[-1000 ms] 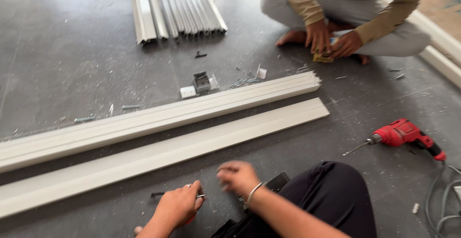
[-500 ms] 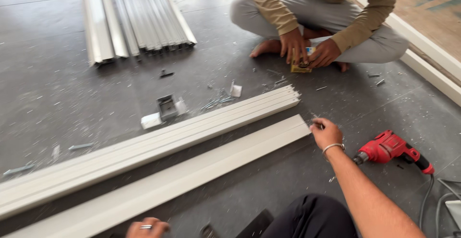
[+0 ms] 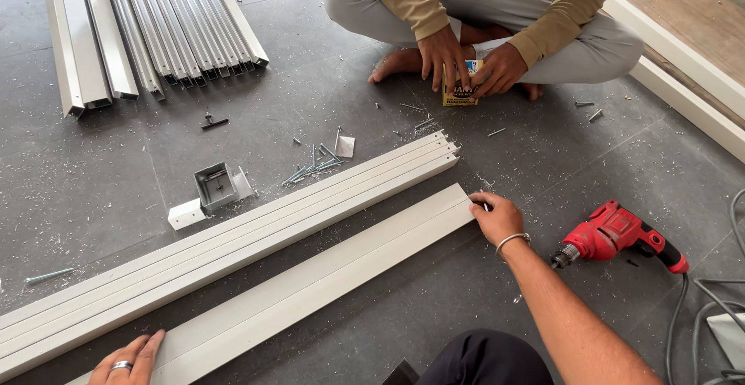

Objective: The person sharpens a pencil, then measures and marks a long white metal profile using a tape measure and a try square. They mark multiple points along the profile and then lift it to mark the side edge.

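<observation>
Both hands on the white profile (image 3: 310, 280) (nearer one): right grip (image 3: 497, 216) clasping its end, left (image 3: 128, 360) flat.

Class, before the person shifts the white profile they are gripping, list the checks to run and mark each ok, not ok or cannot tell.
1. Right hand on the end of the near white profile: ok.
2. Left hand flat on its other part: ok.
3. Profile apart from the ribbed white profile: ok.
4. Red drill clear of the profile: ok.
5. Loose screws off the profile: ok.
6. Drill switched off: cannot tell.
</observation>
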